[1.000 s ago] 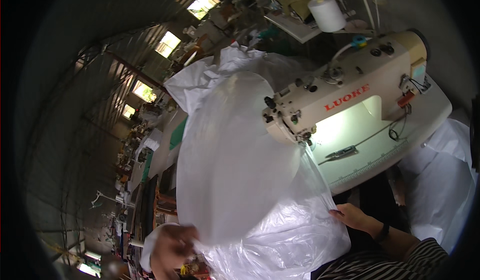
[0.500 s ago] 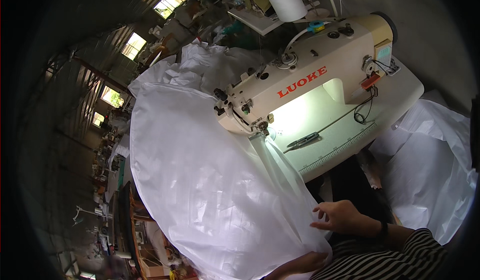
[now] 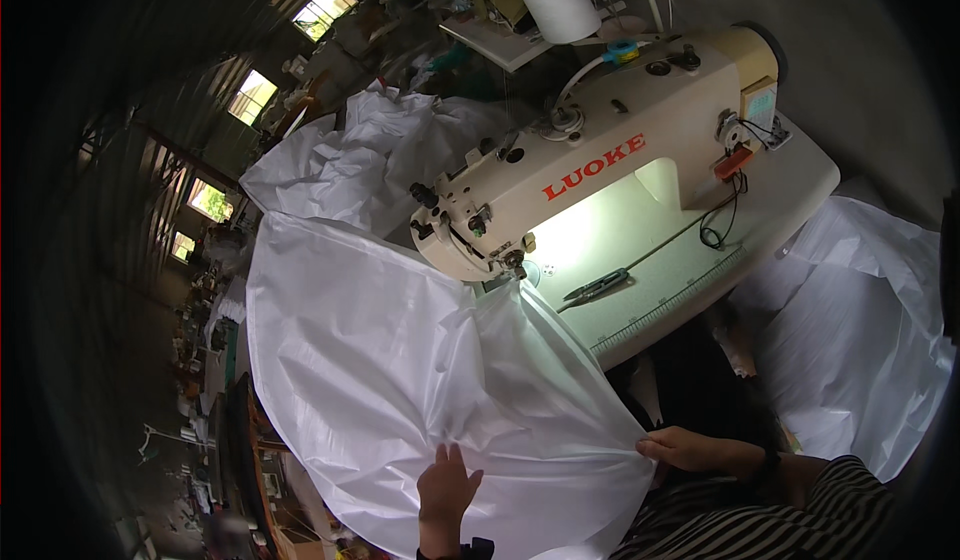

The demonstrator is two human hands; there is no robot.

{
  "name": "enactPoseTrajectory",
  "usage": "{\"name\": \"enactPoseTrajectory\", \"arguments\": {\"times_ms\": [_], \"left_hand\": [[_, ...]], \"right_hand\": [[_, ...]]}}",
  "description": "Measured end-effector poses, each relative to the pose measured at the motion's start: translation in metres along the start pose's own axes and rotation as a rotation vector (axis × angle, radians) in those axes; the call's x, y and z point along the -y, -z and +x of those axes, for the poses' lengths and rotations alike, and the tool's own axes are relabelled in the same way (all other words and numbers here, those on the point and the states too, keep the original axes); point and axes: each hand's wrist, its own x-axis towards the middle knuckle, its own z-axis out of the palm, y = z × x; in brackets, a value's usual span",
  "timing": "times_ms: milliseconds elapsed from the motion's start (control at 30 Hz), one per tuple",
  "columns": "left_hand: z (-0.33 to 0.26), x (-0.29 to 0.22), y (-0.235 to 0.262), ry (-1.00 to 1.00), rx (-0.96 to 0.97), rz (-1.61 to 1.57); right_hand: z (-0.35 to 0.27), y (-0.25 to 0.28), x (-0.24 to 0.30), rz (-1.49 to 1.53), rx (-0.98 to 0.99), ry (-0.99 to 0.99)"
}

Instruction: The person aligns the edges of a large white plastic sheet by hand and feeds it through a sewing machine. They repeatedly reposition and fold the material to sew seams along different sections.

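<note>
A large sheet of white fabric (image 3: 350, 350) spreads over the left of the table and drapes toward me, its edge running under the needle area of a cream sewing machine (image 3: 600, 155). My left hand (image 3: 447, 485) lies on the sheet with its fingers stretched out and apart, and creases fan out around it. At the sheet's right edge, my right hand (image 3: 690, 452) pinches the fabric between thumb and fingers. From there the edge runs taut up to the presser foot (image 3: 515, 260). The needle itself is too small to make out.
Thread snips (image 3: 598, 285) rest on the machine bed beside a printed ruler strip (image 3: 668, 305). More white fabric (image 3: 850, 330) hangs at the right, and a crumpled heap (image 3: 350, 160) lies behind the sheet. A white thread cone (image 3: 560, 8) stands at the back.
My left hand has come from low by the sheet's right edge to its front middle, pressing creases in. My right hand, loose before, now grips the edge. The view has shifted slightly.
</note>
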Motion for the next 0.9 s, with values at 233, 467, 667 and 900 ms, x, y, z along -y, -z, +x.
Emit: {"name": "enactPoseTrajectory", "arguments": {"times_ms": [233, 467, 667, 900], "left_hand": [[0.096, -0.1, 0.025, -0.633, -0.608, -0.49], [0.155, -0.109, -0.033, -0.421, -0.697, -0.379], [0.153, -0.107, -0.036, -0.434, -0.727, -0.334], [0.154, -0.106, -0.035, -0.455, -0.73, -0.304]], "right_hand": [[-0.002, -0.003, 0.007, -0.166, 0.028, 0.015], [0.006, 0.012, 0.035, -0.482, -0.526, 0.268], [0.06, 0.003, 0.049, -0.322, -0.547, 0.525], [0.044, -0.011, 0.065, -0.482, -0.57, 0.51]]}}
